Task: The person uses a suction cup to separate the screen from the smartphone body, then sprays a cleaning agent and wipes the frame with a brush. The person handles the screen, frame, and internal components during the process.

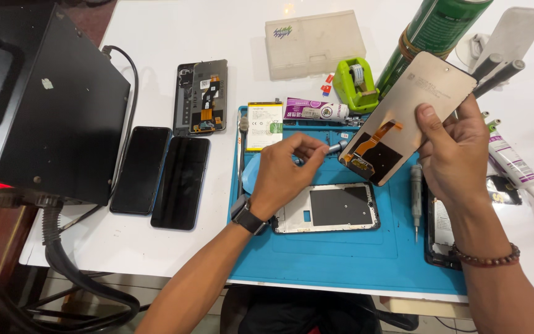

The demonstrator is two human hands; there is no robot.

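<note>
Copper-backed screen panel [412, 111] pinched in right hand [455, 154], tilted over the blue mat [341, 253] so its orange ribbon faces the metal tool [336, 147] gripped by left hand [285, 173]. Bare phone frame [329, 208] flat below.

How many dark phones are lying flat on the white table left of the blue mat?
3: two closed dark phones side by side, one nearer the black box and one beside it, plus an opened phone above them. Others may be hidden.
</note>
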